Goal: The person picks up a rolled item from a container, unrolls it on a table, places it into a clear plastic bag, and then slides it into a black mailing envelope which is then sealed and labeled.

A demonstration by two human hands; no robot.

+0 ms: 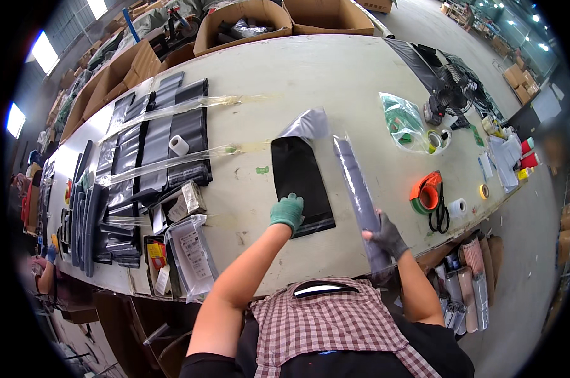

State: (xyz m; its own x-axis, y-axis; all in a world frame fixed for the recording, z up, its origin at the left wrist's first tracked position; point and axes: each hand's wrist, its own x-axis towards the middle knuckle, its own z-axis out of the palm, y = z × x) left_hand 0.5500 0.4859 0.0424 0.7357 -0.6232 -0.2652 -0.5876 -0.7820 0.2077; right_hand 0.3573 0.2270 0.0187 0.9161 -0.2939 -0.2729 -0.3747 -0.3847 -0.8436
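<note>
My left hand [287,212], in a green glove, rests with bent fingers on the lower left edge of a flat black plastic bag [301,176]. The bag's far end is folded over, showing a silvery grey underside [308,123]. To the right, my right hand [387,235], in a dark grey fingerless glove, grips the near part of a long, narrow grey bundle in clear plastic [358,183]. Its thumb lies across the top of the bundle. The bundle lies lengthwise beside the bag, apart from it, with its near end close to the table's front edge.
Stacks of dark plastic sheets [153,145] lie left under clear tape strips, with a white roll [178,145] on top. A clear-lined tray [193,255] stands nearer. Right are an orange tape roll [428,196], black scissors [439,214] and a small fan [452,94]. Cartons [244,22] line the back.
</note>
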